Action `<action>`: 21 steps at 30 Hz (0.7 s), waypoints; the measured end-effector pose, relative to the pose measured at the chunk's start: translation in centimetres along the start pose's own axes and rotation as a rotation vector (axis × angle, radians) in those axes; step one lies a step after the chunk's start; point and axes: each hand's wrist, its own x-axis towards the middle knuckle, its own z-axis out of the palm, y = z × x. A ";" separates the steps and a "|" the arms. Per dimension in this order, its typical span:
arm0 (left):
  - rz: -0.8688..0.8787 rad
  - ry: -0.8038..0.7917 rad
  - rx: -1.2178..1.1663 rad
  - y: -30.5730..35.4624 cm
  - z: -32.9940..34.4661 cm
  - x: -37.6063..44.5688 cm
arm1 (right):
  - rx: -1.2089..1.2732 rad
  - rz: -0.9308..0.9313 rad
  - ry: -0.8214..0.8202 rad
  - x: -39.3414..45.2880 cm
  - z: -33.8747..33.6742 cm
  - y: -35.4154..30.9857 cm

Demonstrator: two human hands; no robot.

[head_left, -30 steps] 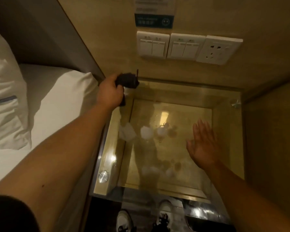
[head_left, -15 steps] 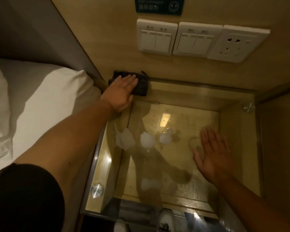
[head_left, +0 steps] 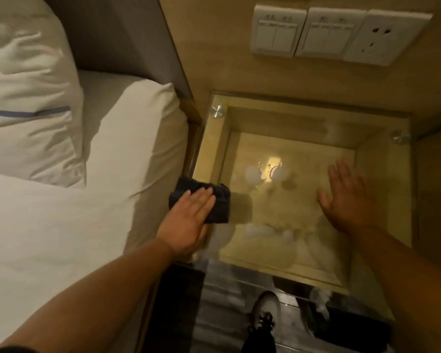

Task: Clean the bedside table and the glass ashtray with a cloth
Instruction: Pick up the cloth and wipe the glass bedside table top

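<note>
The bedside table (head_left: pixel 301 115) has a glass top over a wooden box, with round metal studs at its far corners. A dark folded cloth (head_left: pixel 218 202) lies on the glass at the table's left edge. My left hand (head_left: pixel 189 217) presses flat on the cloth with straight fingers. My right hand (head_left: pixel 346 200) is spread flat on or just over the right part of the glass; I cannot tell which. Pale smears and a light reflection show on the glass. No ashtray is in view.
The bed (head_left: pixel 61 212) with white sheets and a pillow (head_left: pixel 28 98) butts against the table's left side. Wall switches (head_left: pixel 278 31) and a socket (head_left: pixel 385 39) sit on the wooden panel behind. A shoe (head_left: pixel 262 317) stands on the dark floor below.
My left hand has drawn the cloth from the far left corner toward me along the table's left edge. The right hand has stayed flat at the right side.
</note>
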 end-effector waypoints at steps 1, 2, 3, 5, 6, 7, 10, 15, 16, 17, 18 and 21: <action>0.007 0.003 0.012 0.8 0.9 -2.4 | -0.006 -0.009 0.005 -0.1 0.0 0.0; 0.003 0.000 0.022 1.6 1.7 -4.4 | -0.019 -0.024 0.008 0.0 0.0 0.0; -0.007 0.000 0.030 2.3 2.4 -6.0 | -0.036 -0.036 0.006 0.0 0.0 0.1; -0.039 0.022 0.031 3.5 3.4 -7.9 | -0.066 -0.031 -0.009 0.1 0.0 0.1; -0.060 0.038 0.026 4.1 3.7 -8.5 | -0.067 -0.019 -0.015 0.1 0.0 0.0; -0.074 0.046 0.022 4.6 3.9 -9.1 | -0.059 -0.009 -0.015 0.2 0.0 -0.1; -0.070 0.078 0.023 5.8 4.8 -10.7 | -0.021 -0.013 0.001 0.0 -0.3 -0.3; -0.171 0.226 -0.129 7.5 3.8 -11.8 | -0.035 -0.019 0.003 -0.1 -0.9 -0.8; -0.247 0.246 -0.236 8.1 3.4 -12.0 | -0.038 -0.024 0.002 0.0 -0.9 -0.8; -0.354 0.268 -0.380 8.7 3.0 -12.3 | -0.042 -0.029 0.005 0.0 -0.8 -0.6; -0.487 0.280 -0.560 9.4 2.4 -12.5 | -0.046 -0.032 0.012 -0.1 -0.6 -0.4; -0.898 0.233 -1.349 10.4 1.0 -11.1 | -0.044 -0.018 0.018 0.1 -0.3 0.3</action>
